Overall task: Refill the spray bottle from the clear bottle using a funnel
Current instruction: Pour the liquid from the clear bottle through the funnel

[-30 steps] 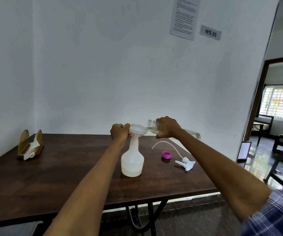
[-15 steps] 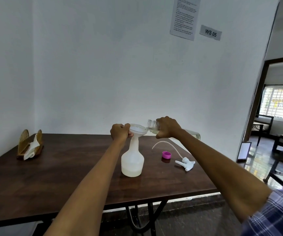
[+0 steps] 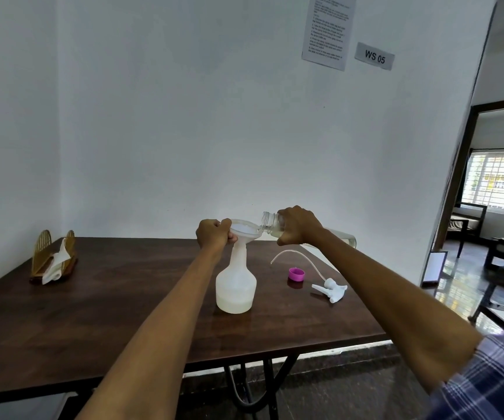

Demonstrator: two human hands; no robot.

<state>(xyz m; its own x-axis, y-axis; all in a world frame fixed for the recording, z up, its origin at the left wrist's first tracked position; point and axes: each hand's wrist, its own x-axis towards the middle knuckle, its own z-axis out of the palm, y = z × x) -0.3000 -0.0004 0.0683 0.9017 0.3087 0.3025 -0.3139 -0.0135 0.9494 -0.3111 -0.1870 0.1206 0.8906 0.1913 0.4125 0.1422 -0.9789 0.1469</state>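
A long dark-brown wooden table [image 3: 93,322] on black metal legs fills the lower part of the view, set against a plain white wall; both bare forearms reach out over it from the near edge, the right one coming out of a blue-and-white checked sleeve [image 3: 493,380] at the lower right; standing upright near the middle of the table is the translucent white plastic spray bottle [image 3: 236,286], round-bodied and long-necked, with a shallow layer of pale liquid at its bottom; a white plastic funnel [image 3: 244,231] sits in its neck, and the left hand [image 3: 214,235], knuckles up and fingers curled, grips the funnel's rim on its left side; the right hand [image 3: 297,226] is clenched round the clear plastic bottle [image 3: 270,223], which it holds tipped nearly level with its open threaded mouth just over the funnel's right rim and its base pointing away to the right behind the wrist; at the far left corner stands a golden wire napkin holder [image 3: 51,256] with white paper in it; to the right of the spray bottle lies the white trigger sprayer head [image 3: 331,289] with its thin curved tube arching up toward the hands; between the two rests a small pink round cap [image 3: 296,274], open side up.
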